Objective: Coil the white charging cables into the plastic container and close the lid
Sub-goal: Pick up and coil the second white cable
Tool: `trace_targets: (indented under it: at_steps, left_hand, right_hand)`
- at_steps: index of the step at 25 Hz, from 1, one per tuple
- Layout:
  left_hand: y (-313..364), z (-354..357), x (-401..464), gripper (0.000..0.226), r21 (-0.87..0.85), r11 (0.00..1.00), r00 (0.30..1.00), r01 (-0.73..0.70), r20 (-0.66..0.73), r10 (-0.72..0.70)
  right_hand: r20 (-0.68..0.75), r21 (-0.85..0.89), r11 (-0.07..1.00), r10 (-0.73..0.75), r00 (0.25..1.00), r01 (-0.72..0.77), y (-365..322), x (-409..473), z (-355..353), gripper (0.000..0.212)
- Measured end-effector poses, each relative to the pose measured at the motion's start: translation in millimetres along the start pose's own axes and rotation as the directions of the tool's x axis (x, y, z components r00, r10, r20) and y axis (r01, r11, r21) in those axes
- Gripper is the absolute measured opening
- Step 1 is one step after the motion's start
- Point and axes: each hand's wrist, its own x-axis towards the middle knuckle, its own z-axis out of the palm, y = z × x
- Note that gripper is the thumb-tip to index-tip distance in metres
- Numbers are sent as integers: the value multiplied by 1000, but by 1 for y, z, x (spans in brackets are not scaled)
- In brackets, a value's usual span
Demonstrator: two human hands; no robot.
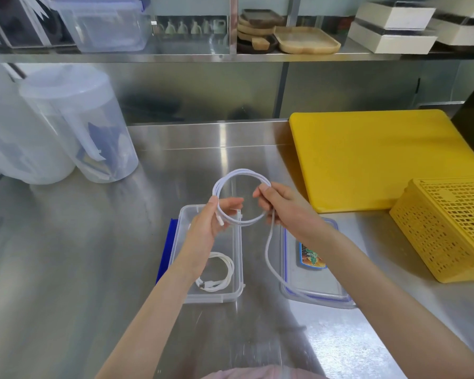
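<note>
A white charging cable [240,175] forms a round coil in the air above the steel counter. My left hand [212,221] pinches the coil's left side, with a plug end sticking out below the fingers. My right hand [283,206] grips the coil's right side; the loose tail [268,250] hangs down toward the lid. Under my left hand the clear plastic container [237,258] stands open, with another coiled white cable [220,272] lying in its near end. Its clear lid [312,291] with blue trim lies flat to the right, under my right forearm.
A yellow cutting board [372,160] and a yellow slotted basket [449,231] sit to the right. Two clear plastic pitchers [77,124] stand at the left. A blue flat item [166,250] lies along the container's left side. A shelf with trays and boxes runs behind.
</note>
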Motion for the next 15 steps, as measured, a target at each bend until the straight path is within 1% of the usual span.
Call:
trace_targets:
  at_steps: [1,3,5,7,9,11,13,15]
  left_hand:
    - [-1,-3,0,44,56,998,1000,8,-3,-7]
    - [2,-10,0,36,80,996,1000,26,5,-27]
    - [10,-15,0,32,94,995,998,44,40,-47]
    - [20,-14,1,29,204,978,995,47,72,-63]
    - [31,-6,4,27,350,936,992,20,113,-63]
    - [38,3,7,30,409,913,992,-5,117,-47]
    - [41,6,10,36,358,934,997,18,67,-45]
    - [40,5,9,37,258,966,998,34,34,-44]
  right_hand:
    - [-8,-81,996,-26,1000,25,-1,-1,-2,32]
    - [12,-291,953,-86,996,86,-4,-3,-7,30]
    - [95,-479,866,-112,989,144,-6,-5,-10,25]
    - [204,-600,771,-108,973,212,-8,-6,-10,22]
    - [271,-623,732,-126,954,274,-11,-5,-6,21]
    - [270,-600,739,-173,947,306,-14,-1,-4,20]
    - [231,-573,759,-213,949,310,-13,3,-3,17]
    - [184,-565,776,-214,959,281,-8,5,-3,15]
